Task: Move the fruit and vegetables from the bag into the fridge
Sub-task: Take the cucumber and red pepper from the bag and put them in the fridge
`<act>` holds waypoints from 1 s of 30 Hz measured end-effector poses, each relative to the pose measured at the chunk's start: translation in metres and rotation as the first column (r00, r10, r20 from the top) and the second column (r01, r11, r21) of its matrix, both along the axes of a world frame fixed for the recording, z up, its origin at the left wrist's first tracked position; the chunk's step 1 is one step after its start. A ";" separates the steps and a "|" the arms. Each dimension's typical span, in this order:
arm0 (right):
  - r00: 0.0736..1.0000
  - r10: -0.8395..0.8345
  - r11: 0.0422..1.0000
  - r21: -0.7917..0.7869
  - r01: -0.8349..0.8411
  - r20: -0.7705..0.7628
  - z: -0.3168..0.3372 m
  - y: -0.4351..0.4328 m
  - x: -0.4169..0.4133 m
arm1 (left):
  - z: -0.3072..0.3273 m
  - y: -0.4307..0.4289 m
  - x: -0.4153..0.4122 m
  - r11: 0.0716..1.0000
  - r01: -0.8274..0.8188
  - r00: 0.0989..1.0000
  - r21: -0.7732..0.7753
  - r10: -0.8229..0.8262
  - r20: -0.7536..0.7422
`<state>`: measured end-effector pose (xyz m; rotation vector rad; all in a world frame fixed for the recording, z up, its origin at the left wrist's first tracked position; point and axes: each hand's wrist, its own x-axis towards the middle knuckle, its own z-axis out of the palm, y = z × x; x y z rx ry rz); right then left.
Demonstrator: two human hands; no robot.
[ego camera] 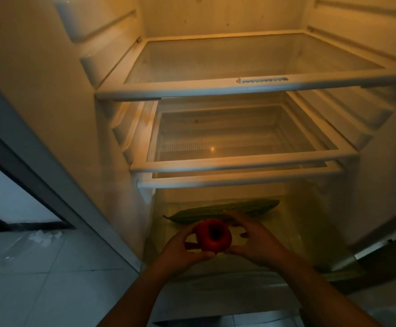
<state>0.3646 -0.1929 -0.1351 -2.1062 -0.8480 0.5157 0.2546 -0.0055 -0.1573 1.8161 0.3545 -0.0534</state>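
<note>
Head view, fridge (pixel 51 95) door open, interior lit amber.

- Red fruit (pixel 213 237): round, with a dark hollow facing you. It sits between your two hands, above the clear bottom drawer (pixel 310 234) and near the drawer's front left. Exact kind cannot be told in this light.
- Left hand (pixel 183 246): your fingers curl round the fruit's left side and your thumb lies under its lower edge. This hand grips it.
- Right hand (pixel 256 241): your fingers are spread and loosely arched round the fruit's right side. Your forefinger reaches past the top and your thumb tip sits at the lower right edge. A gap shows between palm and fruit. Whether the fingertips touch it cannot be told.
- Green gourd (pixel 225 211): long and ridged, it lies crosswise at the back of the drawer, just beyond the fruit and your right forefinger.
- Upper glass shelf (pixel 216 89) and middle glass shelf (pixel 239 164) sit above the drawer.
- Pale tiled floor (pixel 39 279) lies to the left of the cabinet.
</note>
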 end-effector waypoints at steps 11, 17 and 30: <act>0.999 0.002 1.000 -0.021 -0.001 0.043 -0.017 0.038 0.001 | 0.019 0.009 -0.030 0.813 0.001 0.997 0.583 0.045 -0.064; 1.000 -0.014 0.997 -0.073 0.016 0.025 -0.025 0.047 0.002 | 0.012 0.007 -0.042 0.757 -0.177 0.984 0.628 0.127 0.125; 0.994 -0.107 0.991 -0.079 0.105 -0.031 -0.028 0.047 0.003 | 0.009 0.009 -0.040 0.740 -0.115 0.992 0.663 0.053 0.112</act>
